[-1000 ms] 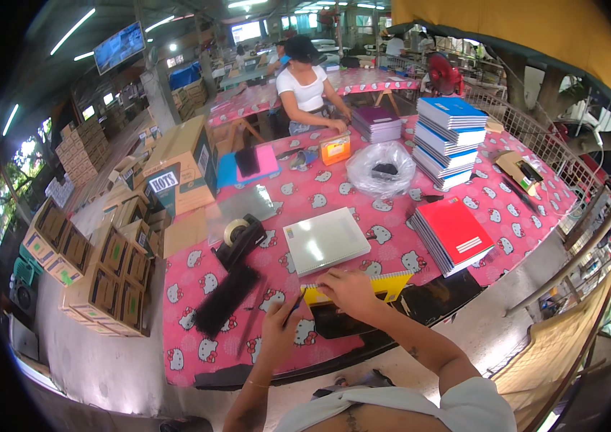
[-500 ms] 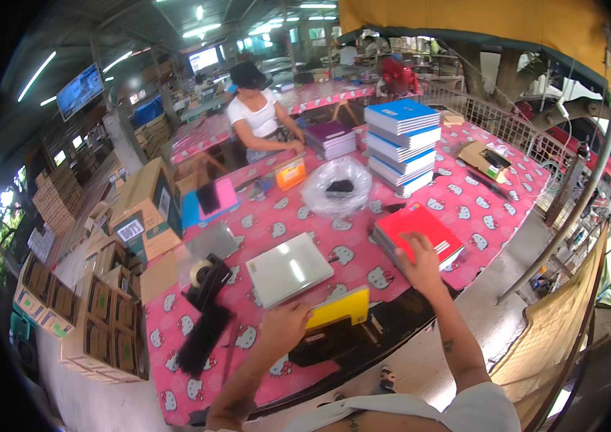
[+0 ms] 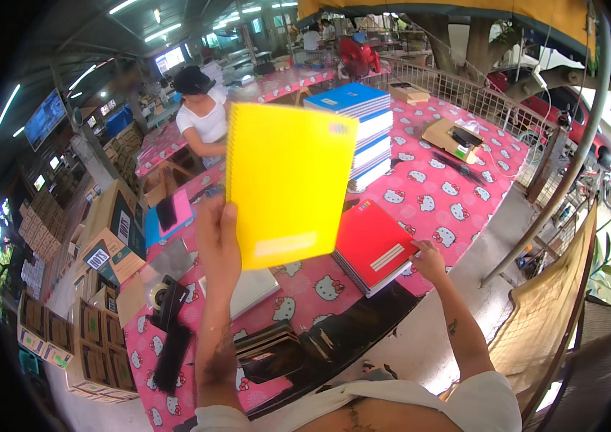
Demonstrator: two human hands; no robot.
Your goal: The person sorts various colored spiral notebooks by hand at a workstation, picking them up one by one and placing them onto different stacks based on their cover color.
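Observation:
My left hand (image 3: 220,241) grips a yellow spiral notebook (image 3: 291,187) by its lower left edge and holds it upright above the table. At the right, my right hand (image 3: 429,261) has its fingers closed on the near right edge of a red notebook (image 3: 377,237), which lies on top of a low stack. Below the raised notebook, a pale grey-white notebook (image 3: 253,291) lies partly hidden behind my left forearm. A tall stack of blue-covered notebooks (image 3: 370,137) stands behind the red ones.
A black tape dispenser (image 3: 168,301) and a black brush (image 3: 173,356) lie on the left of the pink patterned table (image 3: 327,288). Cardboard boxes (image 3: 100,317) stand beside it. Across the table is another person (image 3: 201,108). An open carton (image 3: 453,140) sits far right.
The yellow notebook has risen from the table's near edge to upright in front of me, in my left hand. My right hand has moved from the red cover to its right edge. The view has shifted.

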